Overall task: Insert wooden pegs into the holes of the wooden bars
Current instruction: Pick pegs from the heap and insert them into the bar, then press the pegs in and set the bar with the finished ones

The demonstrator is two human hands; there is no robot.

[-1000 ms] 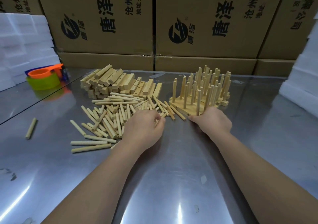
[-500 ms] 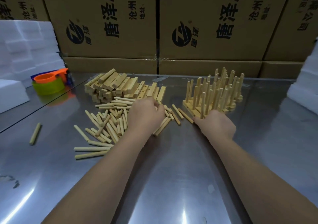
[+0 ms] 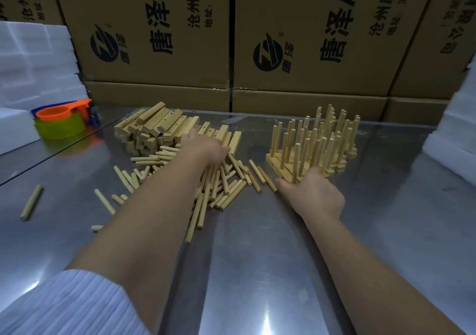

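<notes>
Two hands, left (image 3: pixel 204 149) and right (image 3: pixel 313 194), fingers loose, at steel table (image 3: pixel 257 262) before cardboard boxes (image 3: pixel 159 59).

Loose pegs (image 3: pixel 226 187) lie before stacked bars (image 3: pixel 154 131), left of pegged bars (image 3: pixel 314 144).

table: brushed steel top (image 3: pixel 257 270) in front of me, lamp glare near its front edge, a seam crossing the far left.
centre left: loose pegs (image 3: pixel 226 187) lying flat in a scattered heap, many crossing one another.
behind them: bare bars (image 3: pixel 154 126) in a rough pile, touching the heap.
centre right: pegged bars (image 3: pixel 314 144) side by side, their pegs upright, near the heap.
my right hand (image 3: pixel 313 195): palm down on the steel at the nearest bar.
far left: one stray peg (image 3: pixel 31 206) alone, well apart.
back left: orange cup (image 3: pixel 60 113) on a green cup (image 3: pixel 61 128), beside a white foam block (image 3: pixel 13 126).
right edge: more foam (image 3: pixel 453 139).
</notes>
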